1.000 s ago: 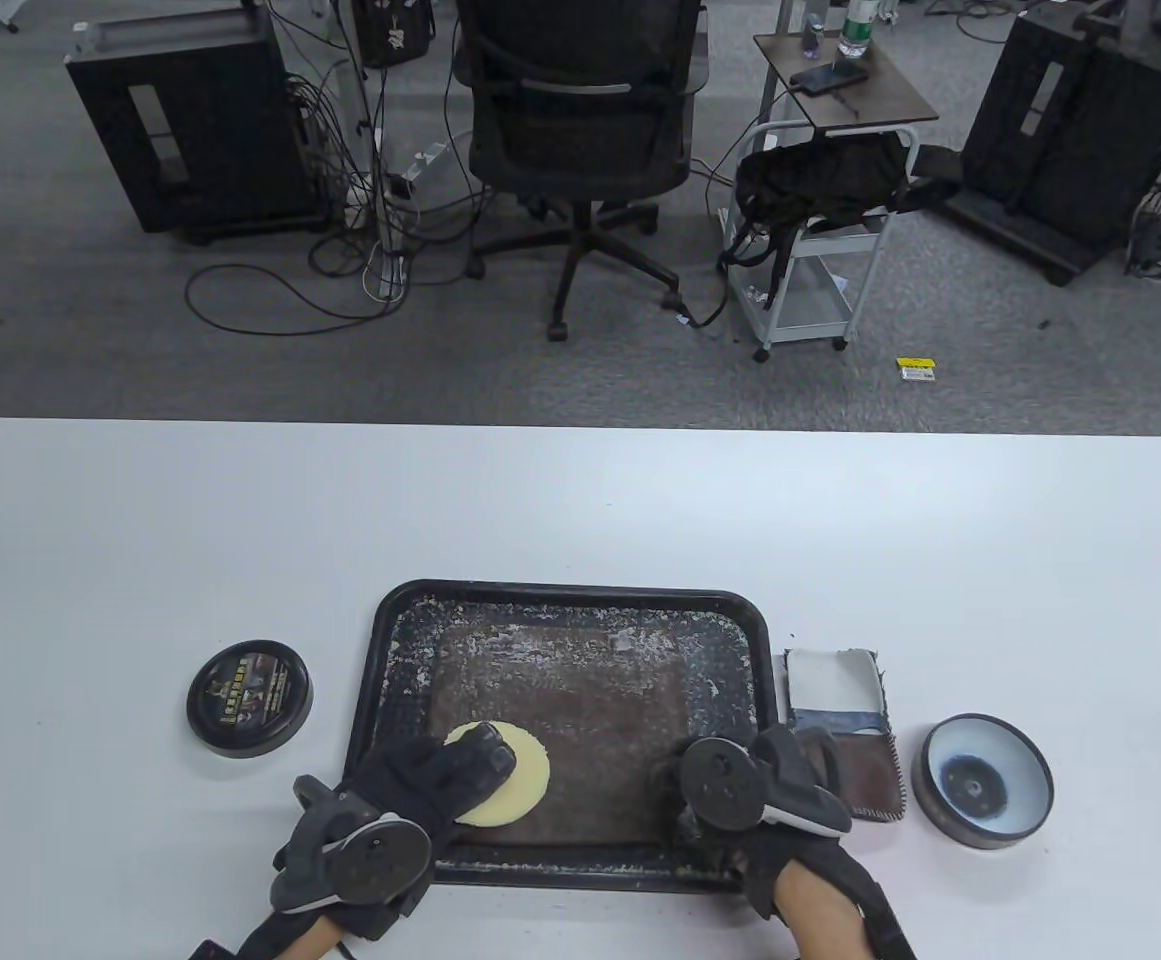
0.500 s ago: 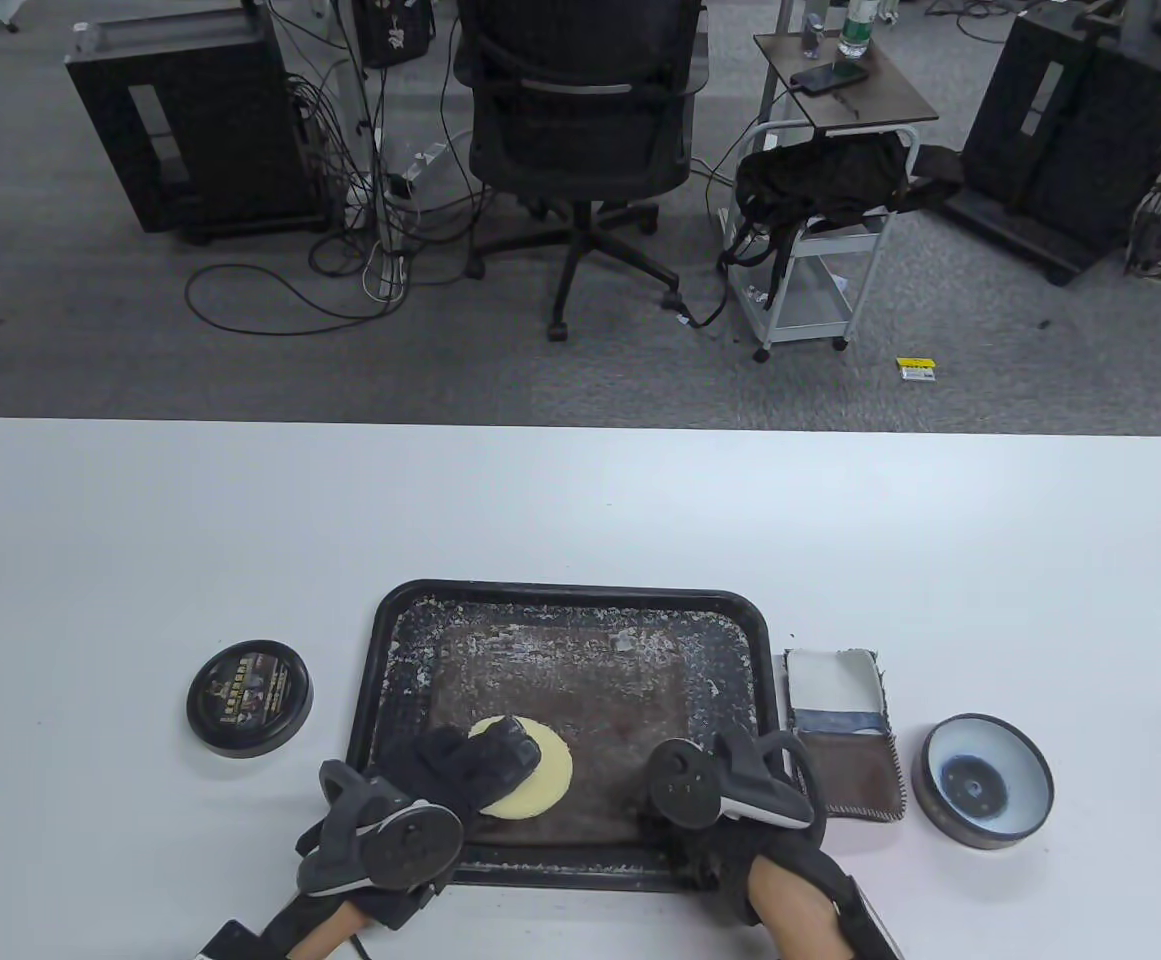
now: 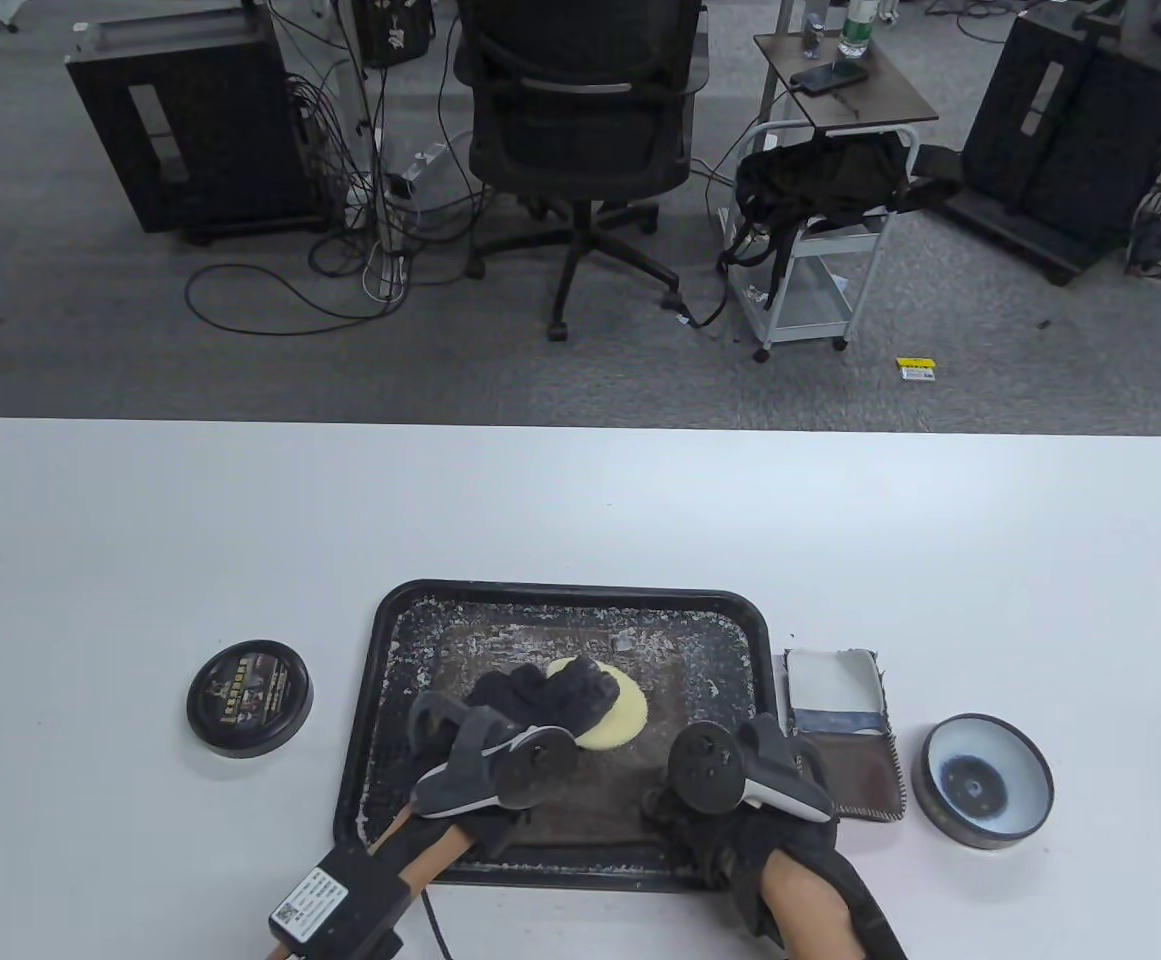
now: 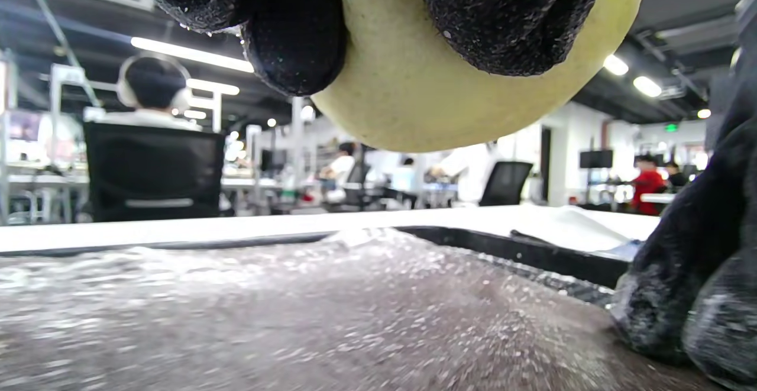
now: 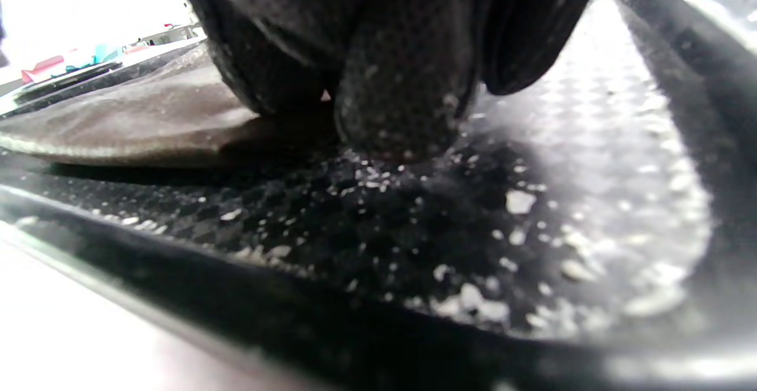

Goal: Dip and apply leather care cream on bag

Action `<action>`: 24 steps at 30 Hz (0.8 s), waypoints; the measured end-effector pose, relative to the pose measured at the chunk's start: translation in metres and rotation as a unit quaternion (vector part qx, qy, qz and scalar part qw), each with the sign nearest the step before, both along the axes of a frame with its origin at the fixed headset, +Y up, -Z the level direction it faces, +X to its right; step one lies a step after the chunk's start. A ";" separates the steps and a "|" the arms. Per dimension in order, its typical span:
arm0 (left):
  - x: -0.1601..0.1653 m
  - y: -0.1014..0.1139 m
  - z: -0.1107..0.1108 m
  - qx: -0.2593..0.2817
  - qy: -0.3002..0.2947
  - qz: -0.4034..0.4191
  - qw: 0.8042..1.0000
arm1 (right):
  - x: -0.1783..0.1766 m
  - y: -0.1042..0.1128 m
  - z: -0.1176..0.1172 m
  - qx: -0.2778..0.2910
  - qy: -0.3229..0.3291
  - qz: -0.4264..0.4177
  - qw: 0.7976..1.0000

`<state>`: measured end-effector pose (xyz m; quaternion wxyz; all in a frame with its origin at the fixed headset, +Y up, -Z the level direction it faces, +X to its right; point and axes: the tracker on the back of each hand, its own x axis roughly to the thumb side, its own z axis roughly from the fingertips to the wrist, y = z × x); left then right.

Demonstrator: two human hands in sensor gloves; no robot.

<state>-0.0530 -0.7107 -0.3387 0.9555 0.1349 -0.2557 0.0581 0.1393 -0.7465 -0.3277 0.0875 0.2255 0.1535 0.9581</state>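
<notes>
A flat brown leather bag lies in a black tray, flecked with white cream. My left hand grips a round yellow sponge pad over the middle of the bag; in the left wrist view the fingers wrap the sponge, which hangs a little above the leather. My right hand presses its fingertips down at the bag's near right edge, on the tray floor. The open cream tin stands right of the tray.
The tin's black lid lies left of the tray. A folded cloth with white, blue and brown parts lies between tray and tin. The white table extends far beyond the tray.
My left hand has carried the sponge from the bag's near left corner up and right to its middle. My right hand has stayed at the near right edge.
</notes>
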 end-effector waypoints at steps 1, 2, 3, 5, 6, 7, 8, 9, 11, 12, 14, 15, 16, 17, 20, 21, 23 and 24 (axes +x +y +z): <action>0.007 -0.002 -0.004 -0.002 0.001 -0.002 1.000 | 0.000 0.000 0.000 -0.002 -0.002 -0.003 1.000; 0.016 -0.004 -0.011 -0.005 0.009 -0.008 1.000 | 0.001 0.000 0.000 -0.004 -0.003 -0.004 1.000; 0.022 -0.006 -0.015 -0.008 0.015 -0.012 1.000 | 0.001 -0.001 0.000 -0.006 -0.003 -0.005 1.000; 0.035 -0.011 -0.026 -0.021 0.027 -0.027 0.999 | 0.002 -0.001 0.000 -0.010 -0.006 -0.009 1.000; 0.041 -0.013 -0.032 -0.025 0.034 -0.032 0.999 | 0.002 -0.001 0.000 -0.011 -0.006 -0.010 1.000; 0.045 -0.016 -0.037 -0.030 0.043 -0.033 0.998 | 0.003 -0.001 0.000 -0.013 -0.007 -0.011 1.000; 0.049 -0.018 -0.041 -0.036 0.049 -0.034 0.998 | 0.003 -0.001 0.000 -0.015 -0.007 -0.013 1.000; 0.053 -0.020 -0.046 -0.042 0.060 -0.038 0.997 | 0.004 -0.001 0.000 -0.019 -0.009 -0.017 1.000; 0.059 -0.023 -0.052 -0.043 0.077 -0.050 0.995 | 0.005 -0.002 -0.001 -0.023 -0.009 -0.020 0.999; 0.061 -0.024 -0.053 -0.045 0.081 -0.055 0.994 | 0.005 -0.002 -0.001 -0.024 -0.009 -0.022 0.999; 0.066 -0.030 -0.058 -0.058 0.081 -0.067 0.993 | 0.006 -0.002 -0.001 -0.027 -0.010 -0.025 0.999; 0.068 -0.032 -0.059 -0.063 0.081 -0.076 0.992 | 0.006 -0.002 -0.002 -0.029 -0.010 -0.026 0.999; 0.070 -0.034 -0.060 -0.067 0.080 -0.084 0.991 | 0.006 -0.002 -0.002 -0.030 -0.010 -0.027 0.999; 0.071 -0.035 -0.061 -0.067 0.081 -0.090 0.990 | 0.006 -0.002 -0.002 -0.031 -0.010 -0.027 0.999; 0.073 -0.033 -0.059 -0.064 0.110 -0.109 0.986 | 0.006 -0.002 -0.002 -0.036 -0.013 -0.028 0.999; 0.073 -0.033 -0.058 -0.062 0.115 -0.116 0.985 | 0.006 -0.002 -0.003 -0.038 -0.016 -0.029 0.999; 0.070 -0.034 -0.057 -0.062 0.120 -0.120 0.984 | 0.006 -0.002 -0.003 -0.040 -0.019 -0.031 0.999; 0.068 -0.035 -0.057 -0.064 0.123 -0.118 0.983 | 0.006 -0.002 -0.003 -0.041 -0.021 -0.031 0.998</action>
